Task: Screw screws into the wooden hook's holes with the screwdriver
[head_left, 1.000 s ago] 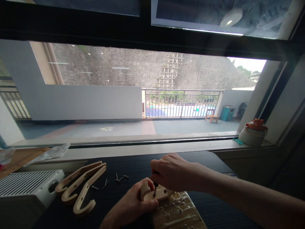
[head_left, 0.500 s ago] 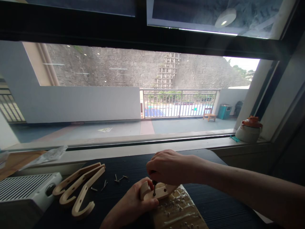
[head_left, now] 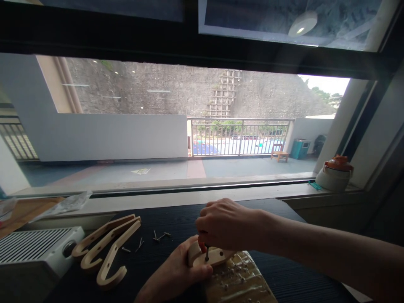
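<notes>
My left hand (head_left: 179, 269) is closed round the curved end of a pale wooden hook (head_left: 215, 257), with the thumb along its near side. The hook lies on a tape-covered board (head_left: 236, 288) dotted with several small screws. Above it, my right hand (head_left: 225, 225) is wrapped round a screwdriver (head_left: 207, 254). The dark shaft stands nearly upright, its tip at a hole in the hook; the fist hides most of the handle. A second hole shows farther along the hook, and its far end is under my right hand.
Several more wooden hooks (head_left: 116, 246) lie to the left on the dark table (head_left: 164, 261). Loose screws (head_left: 159, 237) are scattered beside them. A white slatted unit (head_left: 41, 248) stands at far left. On the windowsill at right sits a jug with an orange lid (head_left: 335, 173).
My view has shifted a little, so the scene sits slightly farther right. The right fist has turned slightly on the screwdriver, and the left hand still holds the hook.
</notes>
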Demonstrator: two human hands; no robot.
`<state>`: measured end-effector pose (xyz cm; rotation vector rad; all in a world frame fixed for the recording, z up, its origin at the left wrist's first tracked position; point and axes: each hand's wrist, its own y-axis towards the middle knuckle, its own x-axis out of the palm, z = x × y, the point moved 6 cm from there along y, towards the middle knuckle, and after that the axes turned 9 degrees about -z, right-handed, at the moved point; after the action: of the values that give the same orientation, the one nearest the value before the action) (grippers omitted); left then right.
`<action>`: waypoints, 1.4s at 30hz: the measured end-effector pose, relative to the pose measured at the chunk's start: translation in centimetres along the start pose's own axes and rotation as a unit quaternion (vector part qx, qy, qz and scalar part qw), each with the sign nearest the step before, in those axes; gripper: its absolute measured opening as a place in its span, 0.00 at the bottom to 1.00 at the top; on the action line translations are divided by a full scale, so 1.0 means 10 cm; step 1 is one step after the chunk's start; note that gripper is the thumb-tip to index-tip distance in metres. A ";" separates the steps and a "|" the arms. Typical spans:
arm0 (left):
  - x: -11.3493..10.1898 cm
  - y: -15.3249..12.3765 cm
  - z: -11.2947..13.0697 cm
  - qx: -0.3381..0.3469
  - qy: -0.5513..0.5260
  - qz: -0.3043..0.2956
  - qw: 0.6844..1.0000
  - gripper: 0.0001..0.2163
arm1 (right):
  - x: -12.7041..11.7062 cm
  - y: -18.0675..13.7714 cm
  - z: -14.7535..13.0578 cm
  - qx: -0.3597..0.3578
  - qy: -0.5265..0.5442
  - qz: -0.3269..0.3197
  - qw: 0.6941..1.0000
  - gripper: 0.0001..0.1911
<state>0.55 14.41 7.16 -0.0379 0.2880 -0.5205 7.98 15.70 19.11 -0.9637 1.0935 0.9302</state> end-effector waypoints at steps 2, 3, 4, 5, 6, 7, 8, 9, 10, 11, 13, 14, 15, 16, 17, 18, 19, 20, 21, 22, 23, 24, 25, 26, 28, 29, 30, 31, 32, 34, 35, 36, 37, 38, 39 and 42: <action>0.00 0.00 -0.02 0.001 -0.002 0.001 1.000 0.14 | 0.01 -0.02 -0.02 -0.033 -0.016 0.017 0.999 0.12; -0.01 0.00 -0.03 -0.004 0.003 0.006 1.000 0.13 | 0.02 -0.02 -0.01 -0.038 -0.024 0.025 0.999 0.12; -0.02 0.00 -0.04 -0.010 0.010 0.010 1.000 0.13 | 0.03 -0.02 0.00 -0.036 -0.028 0.031 0.998 0.12; -0.03 0.00 -0.05 -0.018 0.018 0.013 1.000 0.12 | 0.05 -0.01 0.01 -0.029 -0.029 0.035 0.999 0.13; -0.04 0.00 -0.06 -0.027 0.025 0.015 0.999 0.12 | 0.07 0.00 0.03 -0.015 -0.028 0.034 0.999 0.13; -0.04 -0.01 -0.06 -0.034 0.031 0.017 0.999 0.11 | 0.10 0.01 0.04 0.002 -0.026 0.028 0.999 0.13; -0.04 -0.01 -0.07 -0.039 0.035 0.017 0.998 0.11 | 0.12 0.02 0.06 0.023 -0.025 0.020 0.999 0.13; -0.05 -0.01 -0.07 -0.040 0.037 0.017 0.998 0.10 | 0.14 0.03 0.08 0.044 -0.026 0.010 0.999 0.13; -0.05 -0.01 -0.07 -0.039 0.037 0.019 0.998 0.10 | 0.16 0.04 0.09 0.064 -0.027 0.002 0.998 0.12; -0.05 -0.01 -0.06 -0.038 0.037 0.020 0.998 0.10 | 0.16 0.04 0.11 0.082 -0.028 -0.002 0.996 0.12; -0.05 -0.02 -0.06 -0.033 0.040 0.021 0.998 0.09 | 0.14 0.02 0.13 0.103 -0.021 -0.003 0.994 0.11; -0.05 -0.02 -0.06 -0.032 0.044 0.022 0.998 0.10 | 0.11 0.00 0.14 0.108 -0.008 -0.004 0.994 0.11; -0.05 -0.02 -0.06 -0.031 0.050 0.023 0.998 0.10 | 0.09 -0.02 0.15 0.104 0.012 -0.008 0.994 0.11; -0.05 -0.02 -0.06 -0.032 0.054 0.023 0.998 0.11 | 0.07 -0.04 0.14 0.093 0.035 -0.016 0.995 0.11; -0.05 -0.02 -0.06 -0.032 0.056 0.022 0.998 0.12 | 0.04 -0.05 0.13 0.076 0.059 -0.026 0.995 0.11; -0.05 -0.02 -0.07 -0.030 0.054 0.020 0.998 0.12 | 0.02 -0.06 0.11 0.054 0.079 -0.037 0.995 0.11; -0.05 -0.02 -0.07 -0.028 0.049 0.018 0.998 0.13 | 0.01 -0.07 0.10 0.032 0.091 -0.046 0.994 0.11; -0.04 -0.01 -0.07 -0.025 0.042 0.015 0.999 0.13 | 0.00 -0.07 0.08 0.014 0.097 -0.053 0.994 0.10; -0.04 -0.01 -0.07 -0.024 0.034 0.012 0.999 0.14 | -0.01 -0.07 0.08 0.002 0.097 -0.056 0.994 0.10; -0.04 -0.01 -0.06 -0.024 0.028 0.010 0.999 0.13 | 0.00 -0.07 0.08 -0.004 0.097 -0.056 0.994 0.10; -0.03 0.00 -0.06 -0.027 0.025 0.009 0.999 0.13 | 0.01 -0.06 0.08 -0.006 0.098 -0.053 0.994 0.10; -0.03 0.00 -0.07 -0.030 0.025 0.008 0.999 0.13 | 0.03 -0.05 0.09 -0.003 0.100 -0.049 0.994 0.11; -0.03 0.00 -0.07 -0.033 0.026 0.006 0.999 0.13 | 0.05 -0.03 0.10 0.004 0.102 -0.045 0.994 0.12; -0.03 0.00 -0.07 -0.036 0.030 0.004 0.999 0.12 | 0.08 -0.02 0.11 0.017 0.103 -0.041 0.994 0.12; -0.04 0.00 -0.09 -0.044 0.041 0.008 0.998 0.13 | 0.11 -0.01 0.14 0.051 0.097 -0.036 0.993 0.14; -0.04 0.00 -0.10 -0.046 0.047 0.012 0.998 0.13 | 0.12 0.00 0.15 0.069 0.090 -0.034 0.993 0.15; -0.05 0.01 -0.10 -0.047 0.052 0.015 0.997 0.12 | 0.12 0.01 0.15 0.085 0.083 -0.033 0.992 0.15; -0.05 0.01 -0.11 -0.046 0.054 0.016 0.997 0.12 | 0.11 0.01 0.15 0.099 0.074 -0.034 0.992 0.16; -0.05 0.01 -0.11 -0.043 0.054 0.016 0.998 0.12 | 0.10 0.01 0.15 0.107 0.066 -0.038 0.991 0.16; -0.04 0.01 -0.10 -0.037 0.045 0.012 0.998 0.13 | 0.05 0.00 0.12 0.105 0.047 -0.047 0.992 0.16; -0.03 0.01 -0.09 -0.034 0.039 0.011 0.999 0.13 | 0.02 -0.01 0.09 0.092 0.042 -0.051 0.994 0.15; -0.02 0.01 -0.08 -0.031 0.032 0.010 0.999 0.13 | 0.00 -0.02 0.06 0.074 0.043 -0.052 0.995 0.15; -0.01 0.01 -0.06 -0.027 0.023 0.007 0.999 0.14 | -0.03 -0.03 0.04 0.052 0.048 -0.052 0.996 0.14; 0.00 0.01 -0.05 -0.021 0.013 0.003 1.000 0.15 | -0.05 -0.04 0.01 0.030 0.054 -0.050 0.997 0.13; 0.01 0.01 -0.03 -0.017 0.006 -0.003 1.000 0.15 | -0.06 -0.05 0.00 0.010 0.057 -0.046 0.997 0.13; 0.00 0.01 -0.04 -0.024 0.017 -0.002 1.000 0.15 | -0.05 -0.05 -0.01 -0.041 0.034 -0.035 0.998 0.12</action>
<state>0.52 14.55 6.79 -0.0759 0.3343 -0.5194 8.34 15.39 19.62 -1.1003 1.0778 0.8953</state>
